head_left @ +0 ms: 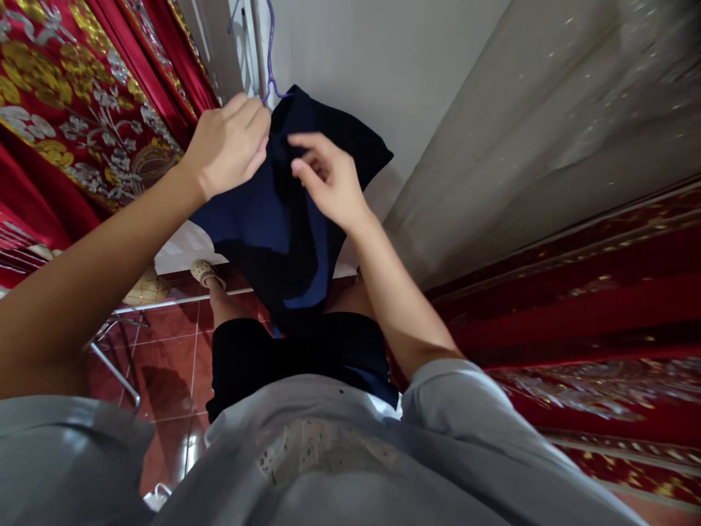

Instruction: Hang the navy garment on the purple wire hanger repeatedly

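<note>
I see a dark navy cloth garment (pixel 257 219) on a thin purple hanger (pixel 270 62). My left hand (pixel 233 142) curls at its top, clamped or not I cannot tell; my right hand (pixel 334 183), alongside, has thumb and forefinger parted.

Red floor tiles (pixel 174 376) gleam — a pale wall (pixel 405 51) stands beyond.

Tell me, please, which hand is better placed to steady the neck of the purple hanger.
Probably the left hand: it is close by the neck of the purple hanger, while the right hand is lower in view, before the dark blue cloth.
</note>
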Motion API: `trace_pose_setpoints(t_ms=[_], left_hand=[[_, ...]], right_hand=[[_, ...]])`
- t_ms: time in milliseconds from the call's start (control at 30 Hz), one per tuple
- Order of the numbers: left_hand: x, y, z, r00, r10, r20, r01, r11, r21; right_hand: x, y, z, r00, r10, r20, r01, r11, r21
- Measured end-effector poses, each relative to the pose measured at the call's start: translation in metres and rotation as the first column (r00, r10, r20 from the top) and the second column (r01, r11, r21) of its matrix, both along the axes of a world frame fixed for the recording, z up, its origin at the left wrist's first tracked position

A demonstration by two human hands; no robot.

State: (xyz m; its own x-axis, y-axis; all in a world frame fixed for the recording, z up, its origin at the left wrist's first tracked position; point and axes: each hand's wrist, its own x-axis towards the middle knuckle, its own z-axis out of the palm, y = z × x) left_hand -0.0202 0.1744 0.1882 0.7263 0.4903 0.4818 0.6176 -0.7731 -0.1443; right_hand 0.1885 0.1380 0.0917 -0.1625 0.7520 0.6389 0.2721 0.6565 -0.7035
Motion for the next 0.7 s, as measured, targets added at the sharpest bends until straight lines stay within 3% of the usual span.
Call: trace_pose_setpoints(t_ms=[167, 267, 367, 467, 567, 633, 700], left_hand=[[-0.006, -0.012, 0.003, 0.992, 0.048, -0.113, -0.041, 0.997, 0.06], [-0.004, -0.015, 0.0, 0.987, 0.135, -0.092, -0.13, 0.99, 0.061], [0.003, -0.013, -0.007, 0.961, 0.259, -0.098, -0.25, 0.964, 0.095], [0.009, -0.012, -0.032, 0.955, 0.27, -0.124, -0.263, 0.962, 0.073], [0.011, -0.017, -0.075, 0.97, 0.126, -0.206, -0.132, 0.991, -0.017], [0.011, -0.022, -0.099, 0.968, 0.028, -0.251, -0.044, 0.997, -0.059], [0.012, -0.025, -0.107, 0.978, -0.031, -0.207, 0.017, 0.997, -0.069]], right_hand=[[-0.018, 0.043, 0.034, 0.987, -0.033, 0.155, 0.016, 0.994, 0.111], [-0.024, 0.049, 0.036, 0.985, -0.06, 0.16, 0.034, 0.986, 0.163], [-0.033, 0.053, 0.034, 0.994, -0.091, 0.058, 0.077, 0.976, 0.201], [-0.035, 0.063, 0.04, 0.984, -0.154, -0.093, 0.167, 0.975, 0.145], [-0.015, 0.078, 0.056, 0.927, -0.262, -0.267, 0.284, 0.958, 0.044], [0.011, 0.086, 0.067, 0.92, -0.249, -0.303, 0.262, 0.965, 0.001], [0.037, 0.088, 0.073, 0.947, -0.161, -0.276, 0.156, 0.987, -0.041]])
